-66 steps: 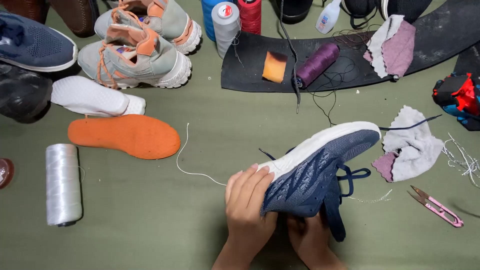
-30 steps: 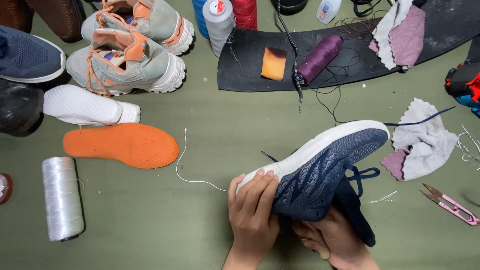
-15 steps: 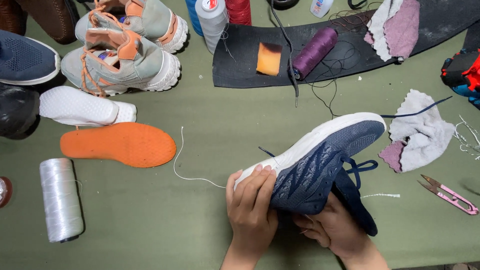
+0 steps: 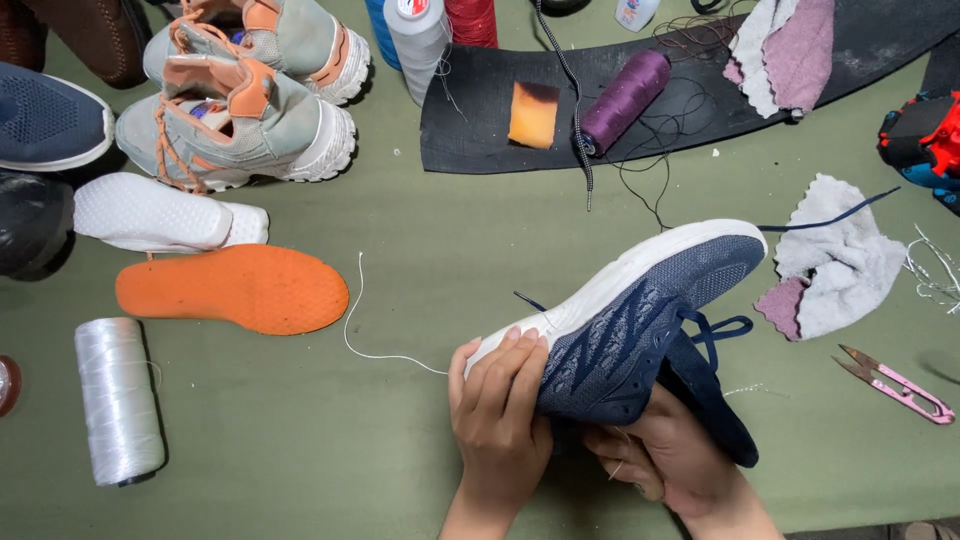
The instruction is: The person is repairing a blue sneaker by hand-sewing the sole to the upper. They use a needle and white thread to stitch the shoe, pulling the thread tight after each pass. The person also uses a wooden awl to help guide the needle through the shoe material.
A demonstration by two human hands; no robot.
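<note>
Holding a navy knit sneaker (image 4: 640,330) lower centre-right of frame, tipped on its side w/ white foam sole edge facing up-left and toe pointing to upper right. Left hand (image 4: 497,420) wraps the heel end, fingers curled over the sole rim, closed on it. Right hand (image 4: 672,458) sits underneath by the collar & tongue, fingers folded up against the mesh upper; gripping the shoe from below. Navy laces loop loose off the right side. A thin white thread (image 4: 362,320) trails from near the left fingers up toward centre-left.

Around it, on an olive-green matte surface (image 4: 300,450): flat orange insole (image 4: 232,288) w/ pebbled texture, left of centre; white dotted insole (image 4: 165,214) just above it; white glossy thread spool (image 4: 118,398) lying lower left. Upper left: pair of grey-green chunky sneakers (image 4: 245,110) w/ orange trim. Top centre: black rubber sheet (image 4: 690,95) carrying a purple thread cone (image 4: 622,100) & small orange sponge block (image 4: 533,114). Right side: crumpled white & mauve rag (image 4: 835,262); pink-handled thread snips (image 4: 895,383) lower right, apart from the shoe.
</note>
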